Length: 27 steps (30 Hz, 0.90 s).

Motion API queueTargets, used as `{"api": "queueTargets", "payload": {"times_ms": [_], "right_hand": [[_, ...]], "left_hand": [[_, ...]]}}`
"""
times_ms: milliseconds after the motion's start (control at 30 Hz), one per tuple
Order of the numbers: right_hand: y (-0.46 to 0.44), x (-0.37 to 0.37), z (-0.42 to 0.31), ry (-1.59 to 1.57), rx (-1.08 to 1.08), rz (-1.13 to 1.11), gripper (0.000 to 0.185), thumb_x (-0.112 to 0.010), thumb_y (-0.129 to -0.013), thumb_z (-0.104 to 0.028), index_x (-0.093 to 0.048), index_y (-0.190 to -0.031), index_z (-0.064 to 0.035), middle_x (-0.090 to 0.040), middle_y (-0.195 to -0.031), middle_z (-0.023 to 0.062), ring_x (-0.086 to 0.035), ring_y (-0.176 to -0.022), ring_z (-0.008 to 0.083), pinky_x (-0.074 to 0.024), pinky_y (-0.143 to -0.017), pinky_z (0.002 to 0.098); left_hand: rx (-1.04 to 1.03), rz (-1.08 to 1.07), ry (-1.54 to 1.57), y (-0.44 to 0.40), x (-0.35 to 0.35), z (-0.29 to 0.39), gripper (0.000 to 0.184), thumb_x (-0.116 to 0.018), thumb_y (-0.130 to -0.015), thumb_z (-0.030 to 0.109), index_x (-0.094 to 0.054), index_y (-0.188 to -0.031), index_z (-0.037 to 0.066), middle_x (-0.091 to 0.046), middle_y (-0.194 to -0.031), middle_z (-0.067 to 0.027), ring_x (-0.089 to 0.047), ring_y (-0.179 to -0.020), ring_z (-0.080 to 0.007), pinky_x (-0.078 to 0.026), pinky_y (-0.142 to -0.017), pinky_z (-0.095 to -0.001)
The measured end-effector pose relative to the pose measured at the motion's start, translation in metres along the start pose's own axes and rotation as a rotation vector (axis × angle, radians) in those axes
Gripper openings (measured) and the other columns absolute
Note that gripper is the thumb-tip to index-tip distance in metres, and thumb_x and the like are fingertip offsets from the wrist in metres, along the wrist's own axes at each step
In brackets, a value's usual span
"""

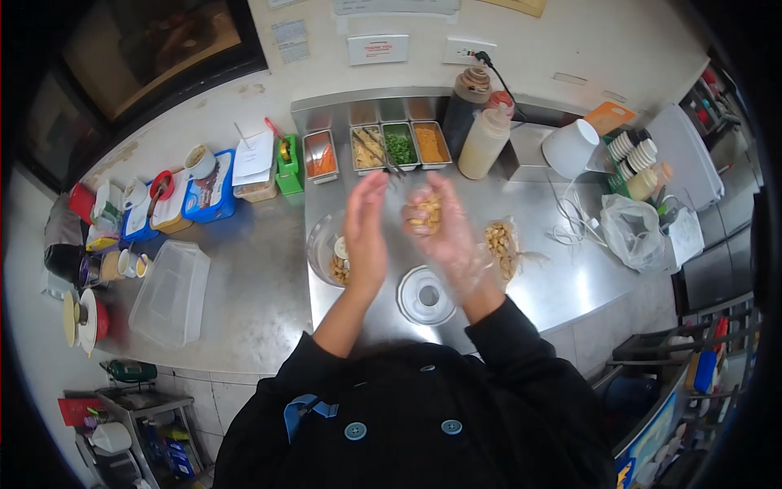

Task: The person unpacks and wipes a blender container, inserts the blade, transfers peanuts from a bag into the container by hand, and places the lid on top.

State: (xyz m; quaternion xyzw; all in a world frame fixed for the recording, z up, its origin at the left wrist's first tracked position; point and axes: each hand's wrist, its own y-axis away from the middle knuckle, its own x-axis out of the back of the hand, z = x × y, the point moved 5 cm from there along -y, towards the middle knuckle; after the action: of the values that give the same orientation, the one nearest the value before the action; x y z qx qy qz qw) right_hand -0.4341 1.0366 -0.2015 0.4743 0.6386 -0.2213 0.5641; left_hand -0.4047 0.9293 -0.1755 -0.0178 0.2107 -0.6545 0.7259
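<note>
My right hand (444, 236), in a clear plastic glove, has its fingers curled around a handful of small tan, nut-like pieces (428, 213). Raised beside it is my bare left hand (366, 232), open with the fingers straight and holding nothing. Partly behind the left hand is a clear bowl (316, 249) with similar pieces and a white round item in it. A clear plastic bag of tan pieces (502, 246) lies right of my gloved hand. Between my forearms a translucent round lid (426, 296) rests on the steel counter.
Steel trays of orange shreds (321, 160), pale strips with tongs, chopped greens (399, 148) and orange crumbs (430, 143) line the back. Squeeze bottles (485, 145) stand right of them. A white cable (577, 226) and plastic bag (631, 232) lie right; an empty clear container (171, 292) sits left.
</note>
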Motion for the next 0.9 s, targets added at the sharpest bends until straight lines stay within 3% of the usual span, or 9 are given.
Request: {"api": "queueTargets", "payload": {"times_ms": [133,233,333,467,533,667,900], "right_hand": [[-0.026,-0.006,0.067,0.104,0.024,0.028,0.029,-0.059,-0.088,-0.033,-0.051,-0.07,-0.0124,-0.055,-0.066,0.0009,-0.049,-0.052,0.0114,-0.0361,-0.043,0.0238],[-0.028,-0.006,0.075,0.427,0.362,0.112,0.026,-0.06,-0.088,-0.028,-0.053,-0.073,-0.0079,-0.054,-0.068,0.0021,-0.05,-0.056,0.0113,-0.0404,-0.053,0.0258],[-0.032,0.005,0.076,0.56,0.459,0.093,0.022,-0.059,-0.088,-0.023,-0.054,-0.073,-0.007,-0.055,-0.069,0.0028,-0.052,-0.06,0.0121,-0.0416,-0.056,0.0261],[-0.029,0.008,0.079,0.437,0.42,0.003,0.02,-0.059,-0.087,-0.02,-0.055,-0.074,-0.006,-0.057,-0.069,0.0037,-0.054,-0.065,0.0128,-0.0425,-0.06,0.0261],[-0.025,0.005,0.076,0.464,0.501,-0.065,0.02,-0.057,-0.086,-0.016,-0.054,-0.072,-0.0026,-0.057,-0.071,0.0077,-0.054,-0.066,0.0173,-0.0432,-0.065,0.0288],[-0.021,0.008,0.074,0.436,0.468,-0.046,0.02,-0.056,-0.086,-0.017,-0.055,-0.073,-0.0019,-0.057,-0.071,0.0086,-0.055,-0.07,0.0177,-0.0429,-0.069,0.0286],[-0.017,0.012,0.068,0.625,0.677,0.025,0.022,-0.055,-0.09,-0.021,-0.056,-0.08,-0.0009,-0.059,-0.079,0.0094,-0.059,-0.08,0.0197,-0.0437,-0.078,0.0312]], "left_hand": [[-0.022,0.18,0.131,0.014,0.047,-0.004,0.049,-0.029,-0.101,0.033,-0.044,-0.129,-0.005,-0.051,-0.129,-0.0185,-0.047,-0.122,-0.0233,-0.033,-0.105,-0.0342],[-0.014,0.194,0.126,0.022,0.061,-0.024,0.052,-0.027,-0.101,0.035,-0.043,-0.129,-0.006,-0.051,-0.129,-0.0201,-0.047,-0.122,-0.0241,-0.034,-0.105,-0.035],[-0.038,0.202,0.103,0.024,0.06,-0.026,0.051,-0.028,-0.101,0.034,-0.043,-0.129,-0.006,-0.05,-0.129,-0.021,-0.049,-0.121,-0.0251,-0.036,-0.103,-0.0348],[-0.041,0.189,0.149,0.024,0.058,-0.027,0.048,-0.03,-0.101,0.032,-0.044,-0.128,-0.006,-0.05,-0.129,-0.0209,-0.048,-0.121,-0.0249,-0.038,-0.101,-0.0344],[-0.025,0.185,0.156,0.025,0.058,-0.028,0.047,-0.031,-0.101,0.031,-0.044,-0.128,-0.006,-0.05,-0.129,-0.0209,-0.048,-0.121,-0.0248,-0.039,-0.101,-0.0345],[-0.016,0.148,0.184,0.024,0.057,-0.031,0.046,-0.032,-0.101,0.031,-0.044,-0.128,-0.005,-0.05,-0.13,-0.0196,-0.047,-0.122,-0.0237,-0.038,-0.103,-0.0351],[0.035,0.177,0.176,0.027,0.058,-0.026,0.045,-0.032,-0.101,0.03,-0.045,-0.128,-0.004,-0.049,-0.131,-0.0178,-0.046,-0.124,-0.0237,-0.036,-0.104,-0.0356]]}}
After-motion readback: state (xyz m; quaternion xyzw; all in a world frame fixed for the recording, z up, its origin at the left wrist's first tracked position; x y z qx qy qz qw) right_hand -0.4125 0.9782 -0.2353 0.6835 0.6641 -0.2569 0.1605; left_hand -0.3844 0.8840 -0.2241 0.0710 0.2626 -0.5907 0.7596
